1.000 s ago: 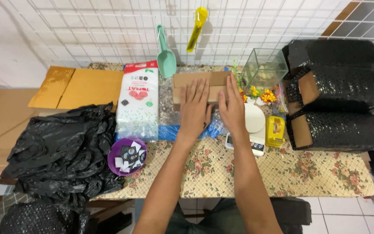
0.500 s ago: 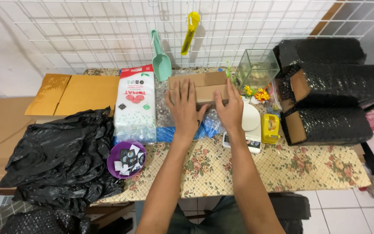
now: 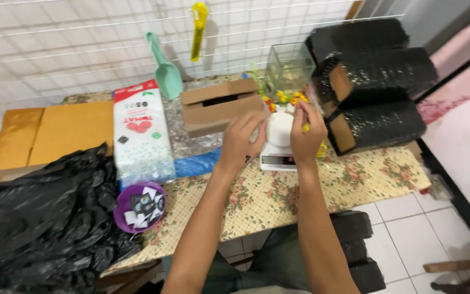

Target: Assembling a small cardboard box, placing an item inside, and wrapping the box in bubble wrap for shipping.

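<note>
Looking down on a floral table (image 3: 278, 196), largest things first: black bags (image 3: 39, 218) heaped at left, three black-wrapped boxes (image 3: 376, 81) stacked at right, a white pouch (image 3: 140, 130) lying flat, an open carton (image 3: 218, 106), a glass tank (image 3: 289, 68), then a scale (image 3: 278, 158) with a white cup (image 3: 279, 128) on it.

My left hand (image 3: 243, 139) curls against the cup's left side, fingers bent and close together; whether they actually grip it I cannot tell. My right hand (image 3: 305, 130) pinches a small yellow thing (image 3: 305, 126), fingers narrow, just beside the cup.

Risks, as I judge them: the cup sits high on a small scale, so a sideways nudge from either hand could tip it. The tank stands just behind; a forward reach could knock it. The purple bowl (image 3: 140, 206) lies near the table edge, by my left forearm.
</note>
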